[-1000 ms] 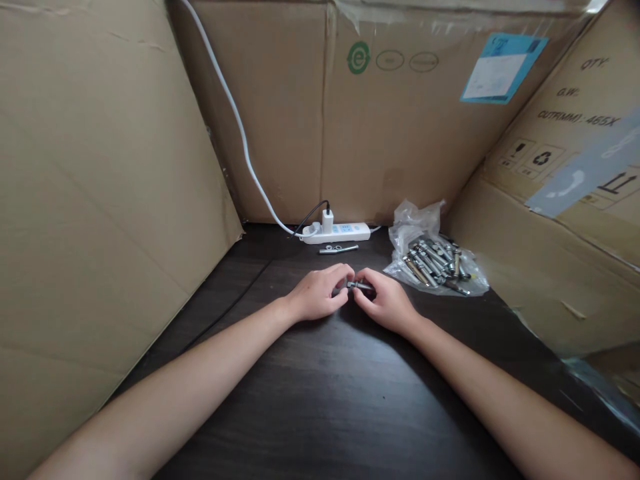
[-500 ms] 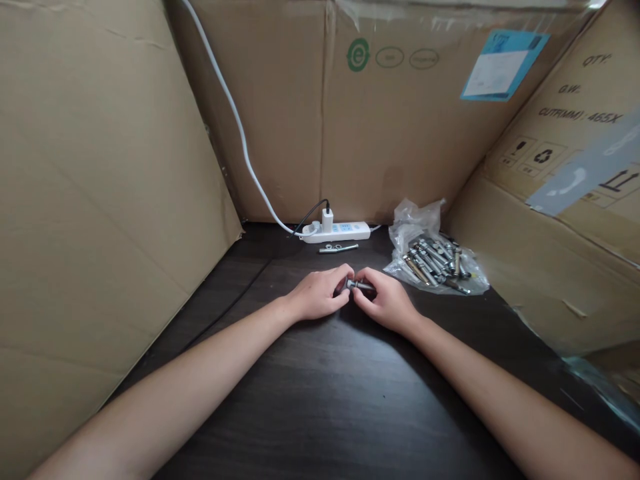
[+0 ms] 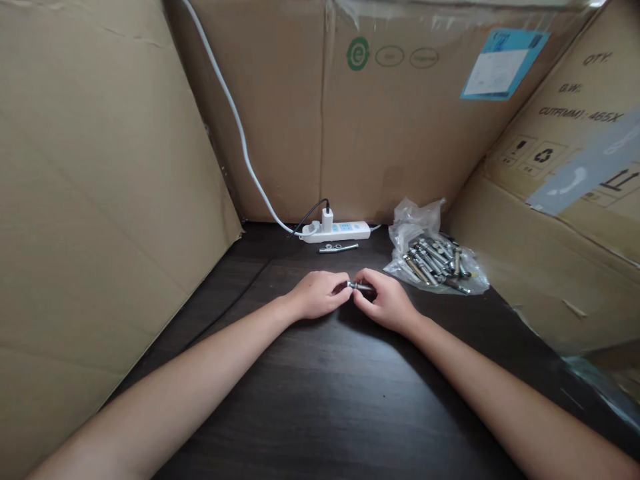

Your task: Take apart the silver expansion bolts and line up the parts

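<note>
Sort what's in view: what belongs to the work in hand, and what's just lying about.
In hand or likely part of it:
metal bolt, in the right hand, with the left hand at its end
likely the bagged metal parts
likely the loose metal parts

Seemingly just lying about:
power strip
white cable
black cable
cardboard boxes

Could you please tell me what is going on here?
A person is handling a metal bolt over a dark table. The right hand holds one end, while the left hand is at the other, its exact grip hidden. Beyond them, a metal rod and small rings lie before a white power strip, with a clear bag of bolts to its right.
</note>
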The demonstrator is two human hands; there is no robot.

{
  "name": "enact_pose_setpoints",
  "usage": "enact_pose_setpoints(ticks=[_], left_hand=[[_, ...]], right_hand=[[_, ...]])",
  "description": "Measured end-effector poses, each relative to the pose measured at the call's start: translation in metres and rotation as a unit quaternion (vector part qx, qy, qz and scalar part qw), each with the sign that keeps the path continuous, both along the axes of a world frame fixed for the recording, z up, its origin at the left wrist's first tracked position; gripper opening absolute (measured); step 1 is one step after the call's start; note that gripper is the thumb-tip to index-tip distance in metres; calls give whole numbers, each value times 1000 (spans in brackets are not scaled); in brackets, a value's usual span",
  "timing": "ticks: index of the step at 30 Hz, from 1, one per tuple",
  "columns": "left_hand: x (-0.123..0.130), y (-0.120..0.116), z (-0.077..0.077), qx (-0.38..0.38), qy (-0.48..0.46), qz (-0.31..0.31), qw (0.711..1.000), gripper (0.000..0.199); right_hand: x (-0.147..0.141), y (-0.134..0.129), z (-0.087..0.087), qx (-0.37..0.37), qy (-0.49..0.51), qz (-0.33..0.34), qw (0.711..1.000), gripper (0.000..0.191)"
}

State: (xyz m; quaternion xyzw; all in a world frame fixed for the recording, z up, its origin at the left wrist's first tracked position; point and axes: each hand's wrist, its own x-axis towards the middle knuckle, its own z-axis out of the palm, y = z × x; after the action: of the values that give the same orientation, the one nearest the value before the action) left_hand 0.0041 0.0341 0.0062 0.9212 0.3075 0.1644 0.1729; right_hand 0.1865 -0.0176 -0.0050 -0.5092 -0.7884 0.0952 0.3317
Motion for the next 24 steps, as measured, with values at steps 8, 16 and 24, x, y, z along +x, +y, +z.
enact_pose_setpoints(ticks=[8,16,24], left_hand=[[1,4,-4,22,0,75,997,29],[0,2,-1,131,97,62,985,24],[-2,-2,1,157,133,24,978,30]], right_hand=[[1,1,-1,-2,-6,-13,1000,7],[1,1,-2,1,-1,-25,1000,9],[0,1,0,-7,-6,-30,1000,8]])
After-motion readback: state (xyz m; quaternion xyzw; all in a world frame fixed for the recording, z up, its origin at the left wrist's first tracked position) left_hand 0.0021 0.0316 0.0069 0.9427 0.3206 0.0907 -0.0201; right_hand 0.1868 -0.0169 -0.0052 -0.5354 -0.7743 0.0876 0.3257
